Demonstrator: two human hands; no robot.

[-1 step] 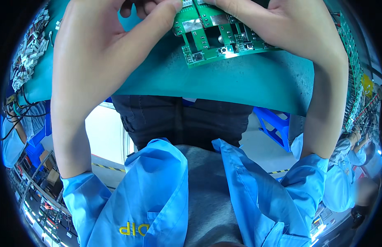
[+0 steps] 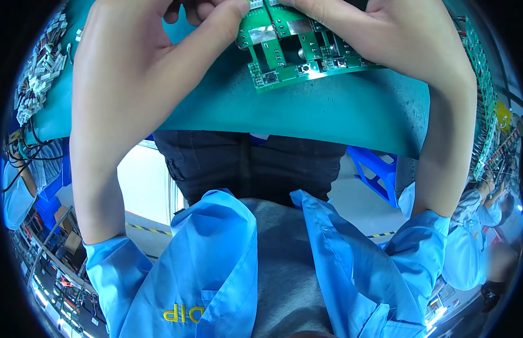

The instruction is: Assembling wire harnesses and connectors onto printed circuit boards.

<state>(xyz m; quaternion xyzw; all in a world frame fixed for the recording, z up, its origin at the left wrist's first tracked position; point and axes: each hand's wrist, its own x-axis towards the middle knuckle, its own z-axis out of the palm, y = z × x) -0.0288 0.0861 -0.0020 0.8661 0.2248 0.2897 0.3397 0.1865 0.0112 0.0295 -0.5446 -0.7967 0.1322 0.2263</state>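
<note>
A green circuit board panel (image 2: 289,72) with cut-out slots, silvery pads and small mounted parts is held up at the top of the view, over the front part of the table. My left hand (image 2: 140,62) is closed at its upper left, the thumb tip pressed beside a white connector (image 2: 256,4). From the other side my right hand (image 2: 394,36) grips the same panel, its thumb along the upper edge and its palm over the right end. The panel's far edge and most of my fingertips are cut off by the frame or hidden.
A teal mat (image 2: 329,107) covers the table. White connectors with wires (image 2: 41,73) lie heaped at the far left, above black cables (image 2: 33,149). More green boards (image 2: 481,90) stand in a row at the right. A blue stool (image 2: 374,172) is below the table; co-workers' sleeves show at both sides.
</note>
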